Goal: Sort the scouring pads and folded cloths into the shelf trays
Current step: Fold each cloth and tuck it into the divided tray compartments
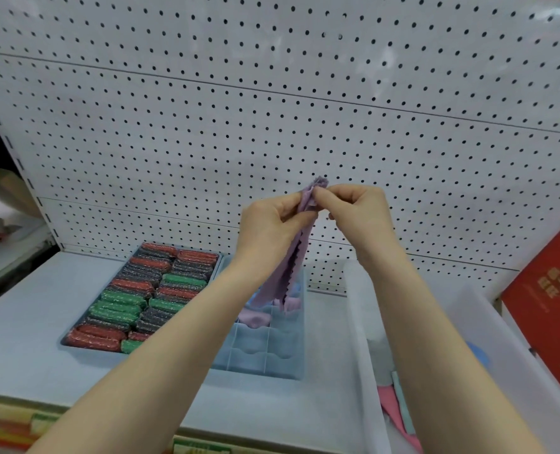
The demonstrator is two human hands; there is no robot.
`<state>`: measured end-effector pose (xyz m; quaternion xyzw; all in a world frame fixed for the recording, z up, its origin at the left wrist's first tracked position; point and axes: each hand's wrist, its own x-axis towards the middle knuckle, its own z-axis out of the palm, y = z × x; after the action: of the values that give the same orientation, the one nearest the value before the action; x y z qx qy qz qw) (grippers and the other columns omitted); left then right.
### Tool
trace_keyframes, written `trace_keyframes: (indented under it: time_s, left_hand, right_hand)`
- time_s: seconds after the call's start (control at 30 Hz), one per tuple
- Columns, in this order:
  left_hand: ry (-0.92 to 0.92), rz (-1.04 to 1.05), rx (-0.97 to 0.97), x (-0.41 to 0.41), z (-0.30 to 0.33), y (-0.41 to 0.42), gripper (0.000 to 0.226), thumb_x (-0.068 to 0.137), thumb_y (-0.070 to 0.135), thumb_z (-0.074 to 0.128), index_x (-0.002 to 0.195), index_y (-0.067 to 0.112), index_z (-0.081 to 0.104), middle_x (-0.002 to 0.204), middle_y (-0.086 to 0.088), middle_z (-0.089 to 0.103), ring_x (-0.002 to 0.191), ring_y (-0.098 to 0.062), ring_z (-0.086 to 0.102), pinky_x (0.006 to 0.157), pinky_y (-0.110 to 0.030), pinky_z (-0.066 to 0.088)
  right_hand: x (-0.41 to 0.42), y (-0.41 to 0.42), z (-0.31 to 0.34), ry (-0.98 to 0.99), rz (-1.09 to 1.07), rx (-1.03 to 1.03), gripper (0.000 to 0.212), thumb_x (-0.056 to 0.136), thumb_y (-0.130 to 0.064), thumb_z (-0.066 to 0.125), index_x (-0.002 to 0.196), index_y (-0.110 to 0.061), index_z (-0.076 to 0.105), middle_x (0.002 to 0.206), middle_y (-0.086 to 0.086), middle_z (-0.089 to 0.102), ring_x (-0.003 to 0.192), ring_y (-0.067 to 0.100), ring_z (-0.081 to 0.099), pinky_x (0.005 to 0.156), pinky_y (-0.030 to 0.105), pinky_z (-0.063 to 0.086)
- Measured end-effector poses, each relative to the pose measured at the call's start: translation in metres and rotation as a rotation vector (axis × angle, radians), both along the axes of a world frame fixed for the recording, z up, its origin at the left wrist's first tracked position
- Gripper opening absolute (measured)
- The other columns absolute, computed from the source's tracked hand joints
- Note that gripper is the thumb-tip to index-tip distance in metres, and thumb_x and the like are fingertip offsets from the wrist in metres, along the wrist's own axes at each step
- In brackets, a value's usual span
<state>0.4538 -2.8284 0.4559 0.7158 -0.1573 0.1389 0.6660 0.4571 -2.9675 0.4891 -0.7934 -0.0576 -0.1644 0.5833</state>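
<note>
The left forearm (160, 348) is hiding part of the divided tray (272, 352) below the grip. The red box (547, 309), right of it, is running off frame, its lettering too blurred to read.

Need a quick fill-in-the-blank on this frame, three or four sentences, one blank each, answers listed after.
1. Both hands pinch the top edge of a ____ cloth, left hand and right hand.
2. The scouring pads are red, black and ____.
3. The scouring pads fill the tray to the ____ of the divided tray.
4. The wall behind the shelf is a white ____.

Missing words: purple; green; left; pegboard
</note>
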Motion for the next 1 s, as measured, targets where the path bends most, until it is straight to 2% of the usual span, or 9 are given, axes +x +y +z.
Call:
trace_keyframes:
  time_s: [0.13, 0.2, 0.3, 0.43, 0.57, 0.67, 0.73, 0.83, 1.0]
  left_hand:
    - [-0.05, 0.059, 0.029, 0.002, 0.003, 0.002, 0.024, 0.089, 0.016, 0.067, 0.101, 0.037, 0.073, 0.09, 0.025, 0.072, 0.092, 0.003, 0.067, 0.084, -0.012, 0.047]
    - [-0.039, 0.087, 0.034, 0.005, 0.004, 0.003, 0.016, 0.093, 0.019, 0.063, 0.096, 0.027, 0.076, 0.085, 0.007, 0.071, 0.079, -0.009, 0.06, 0.08, -0.027, 0.049]
    - [0.05, 0.057, -0.066, 0.006, 0.013, 0.006, 0.02, 0.098, 0.011, 0.055, 0.104, 0.02, 0.072, 0.093, -0.009, 0.073, 0.083, -0.018, 0.061, 0.086, -0.047, 0.053]
    - [0.11, -0.043, -0.202, 0.009, 0.029, 0.012, 0.022, 0.1, 0.005, 0.049, 0.107, 0.015, 0.067, 0.087, 0.006, 0.073, 0.082, -0.01, 0.068, 0.08, -0.032, 0.058]
    - [0.17, -0.074, -0.247, 0.014, 0.037, 0.016, 0.021, 0.101, 0.007, 0.048, 0.104, 0.016, 0.066, 0.08, 0.009, 0.072, 0.072, -0.006, 0.068, 0.062, -0.022, 0.056]
    - [0.321, -0.089, -0.278, 0.018, 0.03, 0.02, 0.02, 0.102, 0.024, 0.049, 0.099, 0.012, 0.064, 0.08, 0.004, 0.073, 0.075, -0.014, 0.07, 0.067, -0.027, 0.06]
    - [0.478, -0.14, -0.156, 0.015, 0.01, 0.021, 0.03, 0.096, 0.038, 0.058, 0.103, 0.01, 0.064, 0.091, -0.004, 0.075, 0.082, -0.019, 0.072, 0.076, -0.031, 0.061]
    - [0.574, -0.182, -0.018, 0.004, -0.031, 0.016, 0.027, 0.085, 0.018, 0.075, 0.108, 0.005, 0.066, 0.094, -0.012, 0.075, 0.084, -0.021, 0.072, 0.078, -0.031, 0.06]
    - [0.559, -0.063, -0.135, 0.005, -0.05, 0.014, 0.019, 0.085, -0.001, 0.07, 0.104, 0.003, 0.068, 0.079, -0.002, 0.072, 0.066, -0.012, 0.07, 0.06, -0.022, 0.057]
  right_hand:
    - [-0.001, -0.001, 0.0, -0.04, 0.12, 0.064, 0.017, 0.086, -0.028, 0.07, 0.073, -0.023, 0.079, 0.062, -0.006, 0.063, 0.052, 0.003, 0.041, 0.053, 0.013, 0.036]
    - [-0.001, -0.006, -0.003, -0.084, 0.153, 0.158, 0.016, 0.088, -0.029, 0.07, 0.077, -0.023, 0.079, 0.069, -0.012, 0.07, 0.057, -0.003, 0.053, 0.056, 0.008, 0.04]
    - [0.007, -0.023, -0.018, -0.068, 0.103, 0.213, 0.016, 0.092, -0.036, 0.064, 0.091, -0.025, 0.075, 0.083, -0.01, 0.071, 0.077, 0.004, 0.062, 0.072, 0.023, 0.047]
    - [0.007, -0.037, -0.056, 0.208, 0.541, 0.156, 0.047, 0.097, -0.045, 0.052, 0.129, -0.012, 0.059, 0.126, 0.01, 0.065, 0.118, 0.025, 0.06, 0.101, 0.04, 0.047]
    - [0.002, -0.026, -0.067, 0.279, 0.585, 0.245, 0.031, 0.085, -0.036, 0.069, 0.105, -0.013, 0.075, 0.103, 0.006, 0.074, 0.091, 0.016, 0.068, 0.08, 0.027, 0.055]
    - [0.004, -0.016, -0.065, 0.247, 0.429, 0.328, 0.019, 0.077, -0.028, 0.076, 0.09, -0.015, 0.079, 0.091, 0.006, 0.076, 0.078, 0.014, 0.07, 0.07, 0.025, 0.057]
    - [0.004, -0.014, -0.067, 0.241, 0.342, 0.377, 0.012, 0.078, -0.021, 0.078, 0.087, -0.014, 0.08, 0.09, 0.011, 0.077, 0.075, 0.018, 0.072, 0.067, 0.027, 0.058]
    - [0.003, -0.014, -0.077, 0.272, 0.232, 0.365, 0.004, 0.085, -0.014, 0.074, 0.086, -0.013, 0.079, 0.088, 0.012, 0.077, 0.073, 0.02, 0.072, 0.064, 0.029, 0.059]
    - [0.002, -0.023, -0.085, 0.384, 0.286, 0.261, 0.019, 0.093, -0.006, 0.062, 0.106, -0.014, 0.073, 0.089, 0.005, 0.077, 0.076, 0.018, 0.071, 0.066, 0.028, 0.057]
